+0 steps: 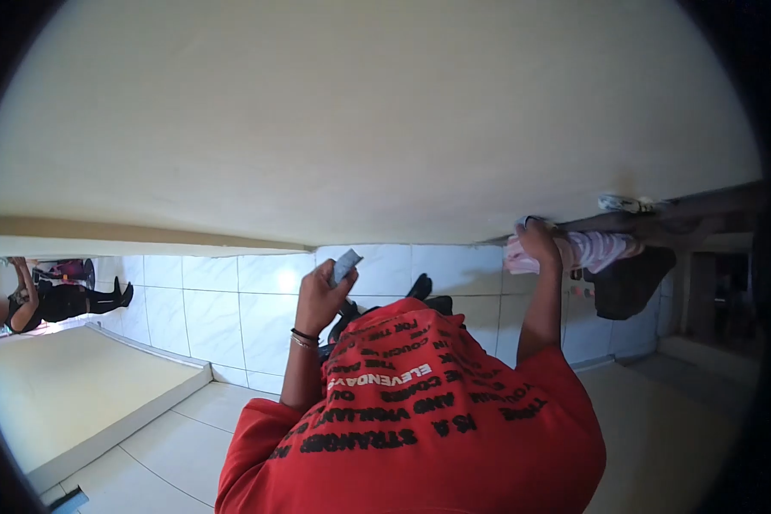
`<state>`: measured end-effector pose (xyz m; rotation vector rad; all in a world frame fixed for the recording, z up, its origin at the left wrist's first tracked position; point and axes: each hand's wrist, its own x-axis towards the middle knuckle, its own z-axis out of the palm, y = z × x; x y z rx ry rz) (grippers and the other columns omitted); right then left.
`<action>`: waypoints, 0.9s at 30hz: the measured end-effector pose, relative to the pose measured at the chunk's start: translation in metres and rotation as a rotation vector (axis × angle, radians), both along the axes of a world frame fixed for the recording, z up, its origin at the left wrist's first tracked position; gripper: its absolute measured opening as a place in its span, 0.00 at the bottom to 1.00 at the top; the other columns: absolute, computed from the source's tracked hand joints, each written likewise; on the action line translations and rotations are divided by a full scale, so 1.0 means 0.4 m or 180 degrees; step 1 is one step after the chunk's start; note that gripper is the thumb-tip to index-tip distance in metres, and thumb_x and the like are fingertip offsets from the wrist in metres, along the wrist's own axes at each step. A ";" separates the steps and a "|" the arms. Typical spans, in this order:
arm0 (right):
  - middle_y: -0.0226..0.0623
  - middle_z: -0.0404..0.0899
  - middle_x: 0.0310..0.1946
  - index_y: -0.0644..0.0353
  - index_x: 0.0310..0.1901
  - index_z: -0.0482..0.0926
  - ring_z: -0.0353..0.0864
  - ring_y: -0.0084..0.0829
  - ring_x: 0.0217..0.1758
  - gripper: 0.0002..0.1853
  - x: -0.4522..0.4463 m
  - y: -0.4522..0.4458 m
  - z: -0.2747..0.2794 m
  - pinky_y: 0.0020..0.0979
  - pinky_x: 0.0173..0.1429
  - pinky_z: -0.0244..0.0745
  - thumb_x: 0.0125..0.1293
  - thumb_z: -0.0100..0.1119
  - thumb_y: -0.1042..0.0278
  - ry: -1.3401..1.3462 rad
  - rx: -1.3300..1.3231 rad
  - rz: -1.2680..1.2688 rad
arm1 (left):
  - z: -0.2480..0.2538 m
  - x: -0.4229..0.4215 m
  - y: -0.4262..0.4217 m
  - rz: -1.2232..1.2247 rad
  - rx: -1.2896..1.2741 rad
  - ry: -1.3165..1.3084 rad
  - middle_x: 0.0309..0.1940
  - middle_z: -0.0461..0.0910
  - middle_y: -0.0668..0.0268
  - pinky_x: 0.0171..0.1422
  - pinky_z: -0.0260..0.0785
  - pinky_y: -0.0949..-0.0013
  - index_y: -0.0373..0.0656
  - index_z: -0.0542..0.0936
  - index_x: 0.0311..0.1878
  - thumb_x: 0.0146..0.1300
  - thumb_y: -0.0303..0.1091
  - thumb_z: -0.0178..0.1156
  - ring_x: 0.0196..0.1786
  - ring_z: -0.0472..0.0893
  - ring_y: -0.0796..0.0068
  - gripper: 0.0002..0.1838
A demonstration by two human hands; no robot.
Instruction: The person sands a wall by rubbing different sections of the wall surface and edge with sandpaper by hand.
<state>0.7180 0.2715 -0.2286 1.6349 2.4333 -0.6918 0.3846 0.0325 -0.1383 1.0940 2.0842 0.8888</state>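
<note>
Left hand [319, 296] is gripping a grey item [345, 266], not yet set down, while right hand [537, 242], grip unclear, is resting by striped cloth [601, 249].

Left hand [314, 295]: curled round a grey piece [345, 265]
Right hand [536, 242]: at the edge of the pale surface [385, 120], grip unclear
Striped cloth [595, 249]: pink and white, beside the right hand
Shirt [454, 428]: red, black lettering
Floor [210, 321]: pale tiles
Far left: another person [64, 302], dark clothes

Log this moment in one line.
left hand: holding small grey object | right hand: overlaps pink-striped fabric in view, contact unclear | floor: pale tiles
</note>
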 end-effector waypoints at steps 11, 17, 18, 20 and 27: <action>0.62 0.72 0.40 0.74 0.38 0.74 0.71 0.52 0.48 0.24 -0.398 -0.074 -0.179 0.41 0.55 0.63 0.62 0.43 0.54 0.0948 -0.0824 0.0783 | -0.161 -0.023 -0.068 0.0543 0.0027 -0.0174 0.20 0.78 0.62 0.31 0.66 0.76 0.36 0.71 0.31 0.52 0.39 0.62 0.25 0.76 0.78 0.15; 0.49 0.72 0.48 0.69 0.50 0.68 0.70 0.38 0.53 0.24 -0.651 -0.190 -0.208 0.34 0.57 0.62 0.62 0.47 0.54 0.3307 -0.1311 0.0542 | -0.241 -0.088 -0.122 0.0873 0.0407 -0.0469 0.19 0.75 0.66 0.31 0.64 0.76 0.35 0.71 0.35 0.56 0.41 0.58 0.24 0.73 0.80 0.16; 0.44 0.73 0.47 0.67 0.49 0.69 0.71 0.33 0.50 0.23 -0.686 -0.213 -0.214 0.33 0.56 0.63 0.62 0.48 0.54 0.3852 -0.1315 0.0377 | -0.269 -0.106 -0.133 0.0892 0.0487 -0.0534 0.19 0.74 0.66 0.30 0.63 0.76 0.35 0.72 0.35 0.57 0.41 0.57 0.24 0.72 0.80 0.16; 0.40 0.73 0.45 0.66 0.49 0.69 0.71 0.29 0.48 0.22 -0.706 -0.227 -0.171 0.31 0.54 0.65 0.63 0.47 0.54 0.4223 -0.1979 0.0138 | -0.232 -0.100 -0.113 0.0916 0.0389 -0.0526 0.19 0.73 0.68 0.31 0.61 0.77 0.36 0.72 0.36 0.60 0.41 0.53 0.24 0.70 0.81 0.15; 0.34 0.72 0.43 0.64 0.50 0.68 0.69 0.23 0.46 0.21 -0.669 -0.234 -0.146 0.28 0.51 0.66 0.63 0.47 0.56 0.4548 -0.2539 0.0047 | -0.176 -0.147 -0.107 0.0842 0.0592 -0.0748 0.21 0.73 0.69 0.32 0.60 0.77 0.39 0.72 0.36 0.62 0.44 0.51 0.25 0.70 0.83 0.15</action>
